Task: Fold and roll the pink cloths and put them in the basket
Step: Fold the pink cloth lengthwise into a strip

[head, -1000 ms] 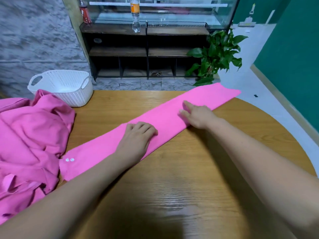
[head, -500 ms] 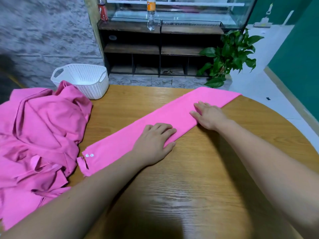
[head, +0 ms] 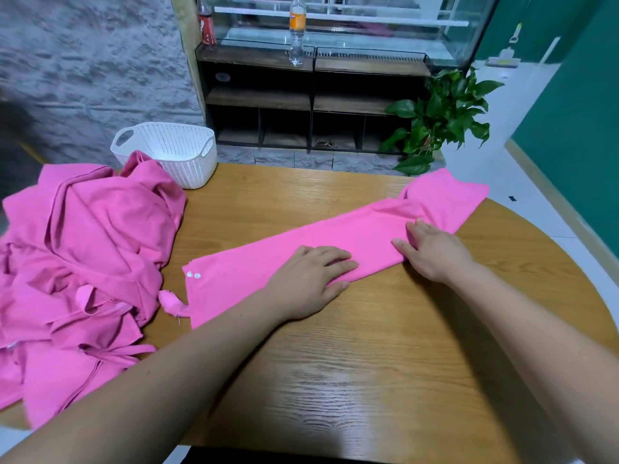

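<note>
Folded pink strip (head: 254, 272) lies diagonally across the counter (head: 368, 363), its far end rumpled at the far right edge. Left hand (head: 311, 279) and right hand (head: 432, 249) press flat on it, fingers straight, near each other. White basket (head: 167, 152) sits at the far left edge. Risk: the rumpled end rolls lopsided and the layers slide apart.

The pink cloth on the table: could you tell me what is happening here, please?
A person presses the left hand and right hand flat on a pink cloth folded into a long strip on the wooden table. It is not yet rolled. More pink cloths lie piled at left, by the white basket.
</note>
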Demonstrator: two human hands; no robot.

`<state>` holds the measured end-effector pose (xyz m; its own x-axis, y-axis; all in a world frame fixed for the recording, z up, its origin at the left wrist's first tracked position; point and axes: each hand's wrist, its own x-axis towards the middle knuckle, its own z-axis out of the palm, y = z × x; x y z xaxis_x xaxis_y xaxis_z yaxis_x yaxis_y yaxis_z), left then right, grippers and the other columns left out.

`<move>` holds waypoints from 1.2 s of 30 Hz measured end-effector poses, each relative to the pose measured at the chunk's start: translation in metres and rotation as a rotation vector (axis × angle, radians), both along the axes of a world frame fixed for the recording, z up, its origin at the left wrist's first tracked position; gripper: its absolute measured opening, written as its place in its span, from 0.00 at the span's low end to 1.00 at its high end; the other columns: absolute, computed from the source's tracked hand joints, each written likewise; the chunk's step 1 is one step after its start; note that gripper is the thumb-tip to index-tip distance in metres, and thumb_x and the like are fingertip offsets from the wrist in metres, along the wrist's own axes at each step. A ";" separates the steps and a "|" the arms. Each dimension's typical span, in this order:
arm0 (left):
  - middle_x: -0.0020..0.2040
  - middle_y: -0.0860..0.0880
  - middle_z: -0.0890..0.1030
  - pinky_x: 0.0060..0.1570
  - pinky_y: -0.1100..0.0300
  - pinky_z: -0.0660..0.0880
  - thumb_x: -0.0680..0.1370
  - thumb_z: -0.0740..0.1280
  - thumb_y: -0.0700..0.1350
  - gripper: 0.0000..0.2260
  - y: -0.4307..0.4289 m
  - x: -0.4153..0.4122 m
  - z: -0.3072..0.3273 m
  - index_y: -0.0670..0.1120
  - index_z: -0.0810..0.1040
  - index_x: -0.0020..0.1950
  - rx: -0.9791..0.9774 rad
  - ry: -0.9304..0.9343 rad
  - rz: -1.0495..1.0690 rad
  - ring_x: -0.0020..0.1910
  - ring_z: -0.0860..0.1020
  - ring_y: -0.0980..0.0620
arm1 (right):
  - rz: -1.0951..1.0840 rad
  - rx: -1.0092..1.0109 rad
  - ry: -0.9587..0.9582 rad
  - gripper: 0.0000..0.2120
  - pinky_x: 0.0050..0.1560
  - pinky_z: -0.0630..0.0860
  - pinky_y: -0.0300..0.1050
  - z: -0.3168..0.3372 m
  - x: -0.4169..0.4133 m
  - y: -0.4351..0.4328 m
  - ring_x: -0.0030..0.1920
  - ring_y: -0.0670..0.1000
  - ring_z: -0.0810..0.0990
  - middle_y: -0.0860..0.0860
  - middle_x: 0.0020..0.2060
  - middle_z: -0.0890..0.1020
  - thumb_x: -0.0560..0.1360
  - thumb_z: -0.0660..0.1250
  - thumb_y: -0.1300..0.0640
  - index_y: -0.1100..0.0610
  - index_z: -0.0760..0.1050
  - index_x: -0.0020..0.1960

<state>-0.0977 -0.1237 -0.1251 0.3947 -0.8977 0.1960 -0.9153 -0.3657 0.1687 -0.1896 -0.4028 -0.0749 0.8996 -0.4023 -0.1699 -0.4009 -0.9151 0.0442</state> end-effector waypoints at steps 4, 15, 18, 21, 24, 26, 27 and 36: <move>0.76 0.58 0.72 0.68 0.49 0.68 0.86 0.57 0.59 0.20 0.007 0.010 0.000 0.59 0.72 0.78 -0.006 0.002 -0.056 0.76 0.68 0.56 | -0.035 -0.059 0.043 0.39 0.72 0.71 0.57 0.005 -0.022 0.015 0.77 0.59 0.69 0.59 0.79 0.68 0.82 0.45 0.29 0.57 0.64 0.78; 0.84 0.59 0.60 0.75 0.51 0.61 0.86 0.45 0.65 0.26 0.036 0.092 0.016 0.62 0.61 0.84 0.175 -0.078 -0.037 0.82 0.59 0.57 | 0.157 -0.173 0.204 0.36 0.63 0.71 0.54 0.042 -0.083 0.076 0.60 0.57 0.83 0.54 0.56 0.86 0.80 0.42 0.25 0.49 0.78 0.52; 0.82 0.57 0.65 0.71 0.49 0.67 0.85 0.43 0.63 0.27 0.032 0.099 0.020 0.61 0.64 0.82 0.192 -0.135 0.066 0.80 0.65 0.52 | 0.224 -0.247 0.124 0.32 0.57 0.73 0.50 0.045 -0.076 0.072 0.56 0.57 0.84 0.54 0.53 0.86 0.83 0.46 0.29 0.49 0.79 0.50; 0.81 0.52 0.68 0.70 0.47 0.67 0.86 0.50 0.62 0.25 0.014 0.077 0.022 0.57 0.70 0.80 0.193 -0.108 0.206 0.78 0.68 0.46 | 0.371 -0.277 -0.088 0.27 0.58 0.71 0.50 0.028 -0.056 0.049 0.56 0.55 0.83 0.49 0.53 0.84 0.83 0.48 0.33 0.47 0.79 0.61; 0.82 0.50 0.67 0.72 0.46 0.65 0.84 0.52 0.64 0.28 -0.002 0.052 0.013 0.54 0.70 0.80 0.136 -0.020 0.378 0.79 0.66 0.45 | 0.583 -0.038 -0.130 0.26 0.68 0.71 0.50 0.007 -0.038 0.027 0.68 0.49 0.76 0.44 0.67 0.77 0.85 0.49 0.33 0.42 0.71 0.75; 0.84 0.51 0.62 0.76 0.46 0.60 0.83 0.52 0.66 0.29 -0.007 0.046 0.002 0.55 0.66 0.82 0.098 0.053 0.431 0.82 0.61 0.47 | 0.681 0.029 -0.115 0.27 0.77 0.65 0.48 -0.004 -0.030 0.021 0.78 0.45 0.66 0.42 0.78 0.68 0.86 0.49 0.33 0.40 0.62 0.82; 0.85 0.51 0.60 0.77 0.46 0.58 0.82 0.50 0.68 0.31 -0.007 0.047 -0.002 0.56 0.64 0.83 0.085 0.065 0.426 0.83 0.58 0.48 | 0.718 0.043 -0.121 0.27 0.80 0.61 0.48 -0.009 -0.026 0.018 0.80 0.45 0.62 0.42 0.81 0.64 0.87 0.49 0.34 0.40 0.58 0.84; 0.80 0.50 0.70 0.76 0.46 0.61 0.84 0.55 0.61 0.25 -0.012 0.088 -0.004 0.52 0.73 0.77 -0.044 -0.080 0.302 0.80 0.66 0.49 | 0.670 0.184 -0.192 0.28 0.84 0.48 0.48 -0.035 -0.001 0.014 0.84 0.40 0.45 0.39 0.85 0.50 0.87 0.51 0.34 0.38 0.52 0.85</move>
